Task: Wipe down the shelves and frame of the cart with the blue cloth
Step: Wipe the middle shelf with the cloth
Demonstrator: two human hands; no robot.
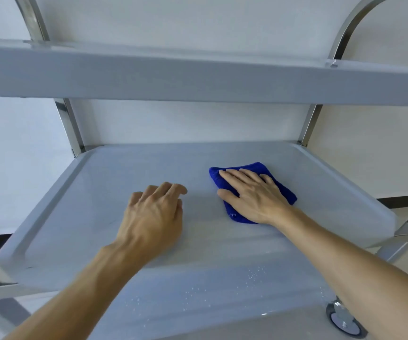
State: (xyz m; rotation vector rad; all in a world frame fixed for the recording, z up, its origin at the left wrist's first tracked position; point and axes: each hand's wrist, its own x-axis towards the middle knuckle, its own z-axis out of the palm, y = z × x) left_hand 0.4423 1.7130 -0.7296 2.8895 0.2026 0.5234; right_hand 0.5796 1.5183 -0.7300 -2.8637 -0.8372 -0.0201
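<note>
While the near edge of the shelf (pixel 80 200) carries scattered water drops (pixel 254 276), the wiping is under way further in, so this reads as the shelf-wiping step, mid pass. Landmark is that shelf, a grey tray with a raised lip. Nearest, at its front, both forearms reach in over the lip. A bit further in, left of the shelf's middle, the left hand (pixel 152 214) rests on the surface, fingers loosely curled, holding nothing, probably bracing. Beyond it and right of the middle, the right hand (pixel 254 195) lies flat with straight fingers pressing the folded blue cloth (pixel 281 186) onto the shelf; the cloth sits under the palm, well clear of the lips. Back of the shelf: metal posts (pixel 71 126) at both rear corners, then the upper shelf (pixel 198 77) overhead, wall behind. A wheel (pixel 343 320) shows below the shelf's front right corner. Next move, as a judgement: keep the palm flat and sweep toward the front drops and the corners, then take the lips, the upper shelf and the posts.
</note>
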